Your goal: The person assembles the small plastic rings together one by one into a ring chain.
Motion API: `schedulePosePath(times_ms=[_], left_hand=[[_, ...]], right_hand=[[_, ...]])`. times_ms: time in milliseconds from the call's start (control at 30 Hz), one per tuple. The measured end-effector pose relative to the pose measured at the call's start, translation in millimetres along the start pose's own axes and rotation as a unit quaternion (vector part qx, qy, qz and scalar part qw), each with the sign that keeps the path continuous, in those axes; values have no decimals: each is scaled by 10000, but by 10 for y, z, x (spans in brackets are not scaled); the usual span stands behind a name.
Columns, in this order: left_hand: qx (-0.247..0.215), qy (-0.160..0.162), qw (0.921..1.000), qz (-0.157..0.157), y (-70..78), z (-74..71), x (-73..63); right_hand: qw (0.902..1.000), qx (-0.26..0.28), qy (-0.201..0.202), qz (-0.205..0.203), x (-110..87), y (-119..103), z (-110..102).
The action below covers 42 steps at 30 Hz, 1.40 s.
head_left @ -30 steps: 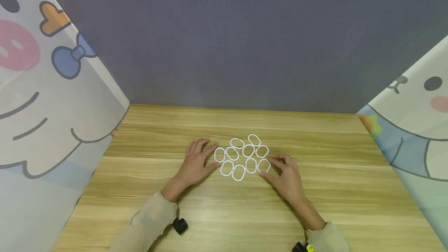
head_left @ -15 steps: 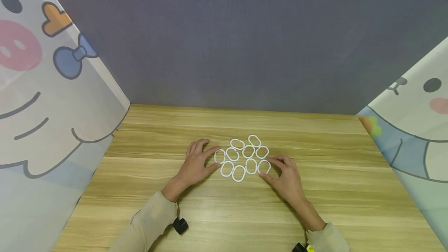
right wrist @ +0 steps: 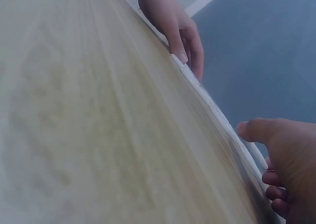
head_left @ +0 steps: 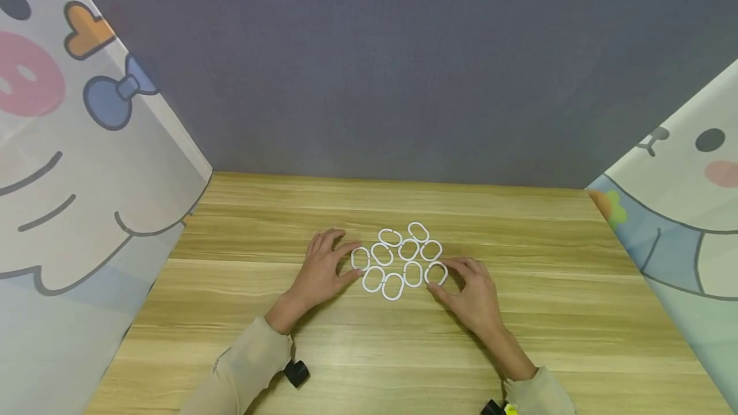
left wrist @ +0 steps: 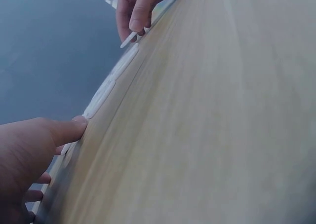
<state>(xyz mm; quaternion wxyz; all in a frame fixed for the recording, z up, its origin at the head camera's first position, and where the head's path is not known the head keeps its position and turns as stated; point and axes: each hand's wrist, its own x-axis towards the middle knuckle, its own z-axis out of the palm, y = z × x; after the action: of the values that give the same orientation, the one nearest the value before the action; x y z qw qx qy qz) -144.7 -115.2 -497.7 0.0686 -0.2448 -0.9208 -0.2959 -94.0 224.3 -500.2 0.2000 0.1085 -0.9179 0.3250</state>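
Observation:
Several white oval rings, each with a small gap and looking like shower curtain rings, lie in a cluster on the wooden table, one of them a middle ring [head_left: 405,274]. My left hand [head_left: 320,271] has thumb and index finger at the two ends of the leftmost ring [head_left: 353,259], pinching it flat at table level. At the other side, my right hand [head_left: 474,293] pinches the rightmost ring [head_left: 446,274] between thumb and index finger. In the left wrist view this pinched ring [left wrist: 128,40] stands tilted, slightly raised off the table.
The wooden table [head_left: 369,357] ends at a grey back panel [head_left: 369,82]. Cartoon-printed panels rise at the left [head_left: 86,197] and the right [head_left: 686,223]. Each wrist wears a small black camera, such as the left camera [head_left: 297,373].
The leftmost ring has shifted slightly toward the person between my left thumb and index finger. The ring in my right hand has lifted and tilted slightly. The other rings keep their places.

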Motion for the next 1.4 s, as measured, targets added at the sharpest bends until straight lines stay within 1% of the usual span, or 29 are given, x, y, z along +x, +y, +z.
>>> schedulePosePath(times_ms=[233, 467, 600, 767, 833, 933, 1000, 1067, 1167, 1233, 1300, 1400], left_hand=[[-68, -130, 9999, -69, 17, -25, 3], [-254, -34, 9996, -129, 34, -32, 12], [-399, -23, 9991, -171, 70, -66, 14], [-451, 28, 9989, -130, 143, -124, 14], [-420, 102, 9990, -90, 181, -148, 18], [-344, 271, 9990, 21, 234, -177, 29], [-292, 470, 9982, 225, 137, -93, 43], [-252, 674, 9965, 429, 137, -89, 45], [-158, 935, 9934, 646, 167, -95, 49], [-77, 997, 9929, 646, 324, -199, 45], [4, 1025, 9927, 631, 379, -221, 50], [50, 1086, 9919, 662, 420, -239, 55]], right_hand=[[9999, 63, 73, 33, -1, 4, -13], [9998, 74, 163, 8, 9, -21, -28], [9998, 80, 165, -32, 27, -52, -52], [9996, 228, 127, 54, 68, -95, -90], [9995, 299, 118, 58, 86, -108, -99], [9993, 357, 126, -61, 111, -125, -110], [9990, 388, 137, -183, 124, -152, -120], [9985, 438, 140, -312, 137, -182, -130], [9974, 542, 133, -453, 162, -241, -149], [9968, 610, 105, -499, 180, -272, -158], [9963, 677, 64, -516, 202, -306, -172], [9955, 779, 15, -539, 235, -356, -192]])
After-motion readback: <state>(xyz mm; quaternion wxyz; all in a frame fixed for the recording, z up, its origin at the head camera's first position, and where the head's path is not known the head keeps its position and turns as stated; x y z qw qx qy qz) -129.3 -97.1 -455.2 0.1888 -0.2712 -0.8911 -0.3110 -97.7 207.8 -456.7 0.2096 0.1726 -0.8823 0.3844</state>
